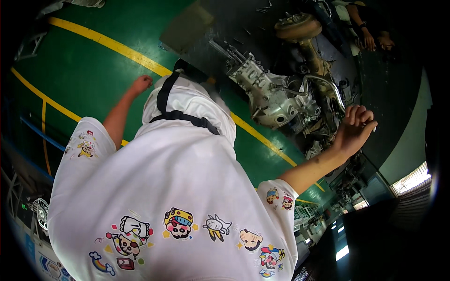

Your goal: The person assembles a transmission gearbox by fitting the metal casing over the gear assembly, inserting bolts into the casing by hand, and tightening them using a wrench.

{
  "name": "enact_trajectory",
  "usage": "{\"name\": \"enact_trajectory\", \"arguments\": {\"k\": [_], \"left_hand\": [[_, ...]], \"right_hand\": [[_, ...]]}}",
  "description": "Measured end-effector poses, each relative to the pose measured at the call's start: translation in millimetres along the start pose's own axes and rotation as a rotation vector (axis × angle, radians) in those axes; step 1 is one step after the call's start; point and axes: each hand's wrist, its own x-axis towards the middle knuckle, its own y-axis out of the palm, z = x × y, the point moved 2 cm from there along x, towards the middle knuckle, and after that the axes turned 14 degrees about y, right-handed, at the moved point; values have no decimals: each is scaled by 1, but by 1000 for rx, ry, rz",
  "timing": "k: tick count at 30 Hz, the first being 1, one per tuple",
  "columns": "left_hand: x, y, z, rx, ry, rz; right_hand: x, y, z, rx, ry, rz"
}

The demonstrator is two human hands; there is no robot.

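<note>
My left hand (pixel 143 83) hangs out over the green floor, small in view, with its fingers curled in and nothing showing in them. On the other side my right hand (pixel 355 127) is raised beside the metal assembly. Its fingers are loosely bent and the thumb stands apart, with a small white spot at the thumb's tip that I cannot make out. Closest to this hand is a bent metal pipe (pixel 333 89). A silver gearbox-like casing (pixel 262 93) with a protruding shaft lies left of the pipe, apart from both hands.
A round rusty drum (pixel 298 27) on an axle-like housing (pixel 313 56) stands behind the casing. Another person's hands (pixel 369 41) rest at the far right. Yellow lines (pixel 103 42) cross the green floor (pixel 93 61). Small bolts (pixel 263 8) lie on the dark surface.
</note>
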Motion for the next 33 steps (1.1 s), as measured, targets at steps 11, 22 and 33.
{"name": "enact_trajectory", "arguments": {"k": [11,22,33], "left_hand": [[-11,-33,8,29,-2,-41],[-28,-13,-41,230,-96,40],[-19,10,-85,124,179,-49]], "right_hand": [[40,-27,12,-31,-79,-337],[-23,-24,-5,-306,-218,-310],[-25,-30,-16,-46,-266,-61]]}}
